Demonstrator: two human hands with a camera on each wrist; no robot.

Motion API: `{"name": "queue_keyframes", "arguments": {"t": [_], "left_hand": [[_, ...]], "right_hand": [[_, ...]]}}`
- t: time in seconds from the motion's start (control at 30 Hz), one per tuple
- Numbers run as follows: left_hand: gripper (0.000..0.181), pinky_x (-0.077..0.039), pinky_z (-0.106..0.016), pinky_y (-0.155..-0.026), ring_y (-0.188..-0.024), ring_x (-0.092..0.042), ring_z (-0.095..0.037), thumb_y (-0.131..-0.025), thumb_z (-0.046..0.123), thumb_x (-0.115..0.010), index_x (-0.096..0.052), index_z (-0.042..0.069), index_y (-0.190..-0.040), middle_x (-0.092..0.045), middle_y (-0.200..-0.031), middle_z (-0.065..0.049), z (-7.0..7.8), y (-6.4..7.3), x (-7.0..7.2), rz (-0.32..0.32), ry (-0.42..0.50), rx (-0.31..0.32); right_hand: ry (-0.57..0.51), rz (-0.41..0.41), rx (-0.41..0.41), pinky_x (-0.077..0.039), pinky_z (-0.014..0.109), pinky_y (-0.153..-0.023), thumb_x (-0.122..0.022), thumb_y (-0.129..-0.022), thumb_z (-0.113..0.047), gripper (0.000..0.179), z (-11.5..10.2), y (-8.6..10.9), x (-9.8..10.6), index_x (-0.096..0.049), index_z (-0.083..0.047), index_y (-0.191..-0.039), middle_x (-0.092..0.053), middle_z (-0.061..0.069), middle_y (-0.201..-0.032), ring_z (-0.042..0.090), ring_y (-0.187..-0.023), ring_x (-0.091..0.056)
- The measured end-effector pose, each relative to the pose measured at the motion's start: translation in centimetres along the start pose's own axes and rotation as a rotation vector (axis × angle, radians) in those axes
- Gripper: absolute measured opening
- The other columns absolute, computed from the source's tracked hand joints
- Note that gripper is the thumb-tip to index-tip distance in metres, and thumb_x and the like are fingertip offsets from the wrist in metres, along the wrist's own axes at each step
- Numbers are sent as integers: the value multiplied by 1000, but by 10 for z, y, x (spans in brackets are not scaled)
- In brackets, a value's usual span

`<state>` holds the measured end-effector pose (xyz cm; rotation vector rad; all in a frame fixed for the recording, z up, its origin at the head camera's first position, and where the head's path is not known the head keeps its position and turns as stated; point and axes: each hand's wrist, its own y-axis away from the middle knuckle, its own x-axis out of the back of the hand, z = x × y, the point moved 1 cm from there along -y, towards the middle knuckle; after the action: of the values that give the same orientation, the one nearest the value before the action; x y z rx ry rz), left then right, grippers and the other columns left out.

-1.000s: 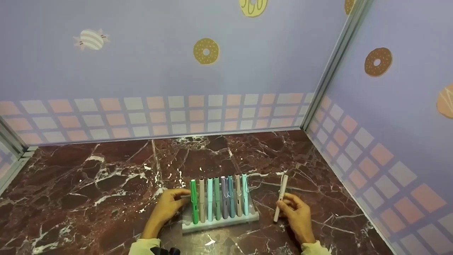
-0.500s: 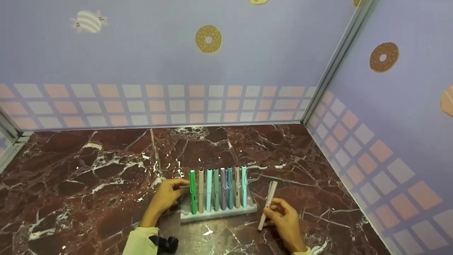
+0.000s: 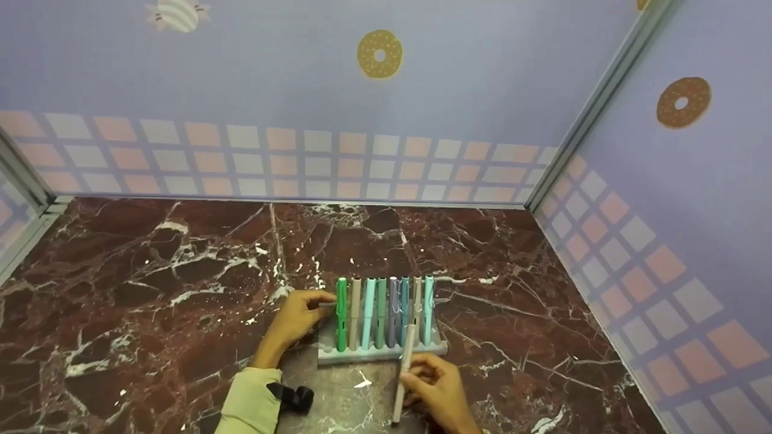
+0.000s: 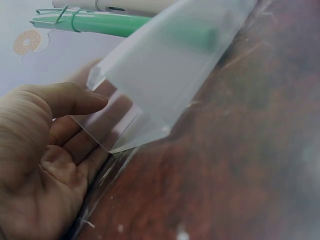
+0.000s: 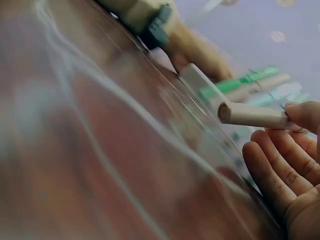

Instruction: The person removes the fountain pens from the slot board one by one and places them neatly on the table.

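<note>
A translucent pen stand (image 3: 379, 357) holds a row of several capped pens on the marbled table. At its left end leans a bright green pen (image 3: 342, 316). My left hand (image 3: 297, 319) grips the stand's left side; in the left wrist view the thumb lies at the front edge of the clear plastic (image 4: 145, 85) and the fingers show through behind it. A pale beige pen (image 3: 403, 374) is pinched between thumb and fingers of my right hand (image 3: 439, 386). It tilts upright before the stand's right half, its upper end overlapping the racked pens in the head view.
The dark red marbled table (image 3: 181, 283) runs back to a lilac wall (image 3: 271, 72) with printed checks and a doughnut. A second wall (image 3: 724, 199) closes the right side. A black band with a camera (image 3: 295, 398) sits at the left wrist.
My right hand has brought the beige pen leftward, from beside the stand to in front of its right half. The left hand stays at the stand's left side. The head view has tilted down.
</note>
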<state>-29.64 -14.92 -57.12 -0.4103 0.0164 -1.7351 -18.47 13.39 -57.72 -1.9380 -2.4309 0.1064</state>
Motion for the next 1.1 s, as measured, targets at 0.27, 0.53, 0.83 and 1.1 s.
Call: {"name": "queue_keyframes", "arguments": {"t": [0.27, 0.53, 0.83, 1.1], "left_hand": [[18, -53, -21, -74, -85, -67, -22, -85, -10, -69, -74, -6, -101, -74, -104, -21, -1, -1, -2, 11, 30, -13], [20, -53, -21, -77, -92, -68, -36, -84, -15, -65, -72, -8, -102, -72, -105, -25, 13, 2, -3, 10, 6, 23], [19, -48, -18, -59, -73, -63, -25, -86, -14, -64, -72, -9, -102, -72, -105, -27, 42, 8, 3, -15, 13, 51], [21, -53, -22, -78, -94, -68, -34, -84, -14, -64, -72, -9, -104, -72, -107, -26, 34, 8, 3, -10, 11, 56]], "right_hand": [[3, -94, 0, -57, 29, -49, -75, -85, -3, 24, 0, 1, -60, -65, 12, -102, -70, 27, -79, 7, -56, -64], [80, -138, -48, -53, 27, -43, -79, -84, -10, 23, -3, -1, -104, -69, 6, -97, -73, 16, -75, 4, -51, -60], [251, -75, -39, -51, 26, -39, -81, -82, -14, 17, -4, 4, -105, -68, -3, -82, -72, 5, -66, 1, -44, -57], [469, -76, 54, -46, 17, -38, -79, -81, -13, 18, -4, 7, -110, -66, -8, -71, -66, -4, -57, -8, -41, -50]]}}
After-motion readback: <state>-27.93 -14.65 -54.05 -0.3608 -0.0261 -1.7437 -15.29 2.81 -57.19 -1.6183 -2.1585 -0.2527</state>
